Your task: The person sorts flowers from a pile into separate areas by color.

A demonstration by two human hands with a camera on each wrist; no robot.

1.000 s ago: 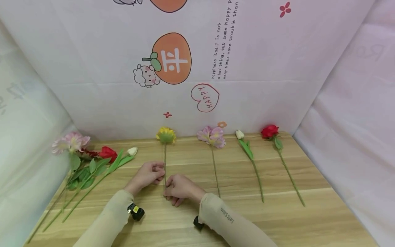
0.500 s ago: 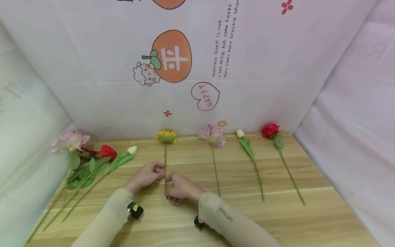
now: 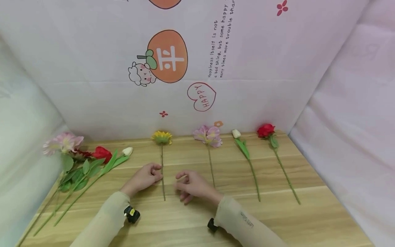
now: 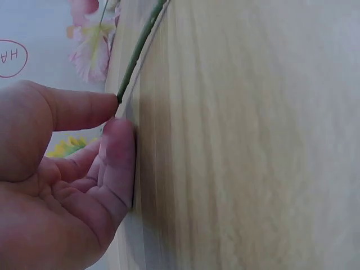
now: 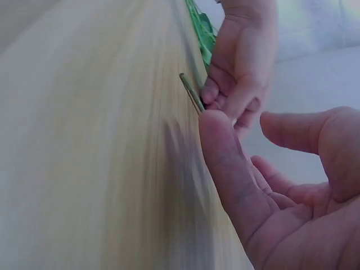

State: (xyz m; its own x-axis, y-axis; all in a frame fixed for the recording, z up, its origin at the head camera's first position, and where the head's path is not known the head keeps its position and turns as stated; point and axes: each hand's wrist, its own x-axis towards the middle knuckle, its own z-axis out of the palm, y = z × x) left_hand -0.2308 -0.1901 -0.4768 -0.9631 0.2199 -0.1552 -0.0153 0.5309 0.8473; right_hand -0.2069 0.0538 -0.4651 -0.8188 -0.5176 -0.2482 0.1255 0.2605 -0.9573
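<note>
A yellow sunflower lies on the wooden table, head toward the back wall and stem toward me. My left hand pinches its stem midway, with thumb and forefinger tips meeting at the green stem in the left wrist view. To the right of the stem, my right hand holds nothing; its thumb and forefinger are spread apart. In the right wrist view, the cut end of the stem shows beyond the right forefinger. A pink flower lies just right of that hand, its lower stem hidden behind it.
Farther right lie a white tulip and a red rose, stems toward me. On the left is a loose pile with another pink flower, red rose and white tulip. A printed white cloth rises behind the table.
My right hand has let go of the sunflower's lower stem and moved right, its fingers opening. The left hand stays at the stem. The head view has shifted slightly.
</note>
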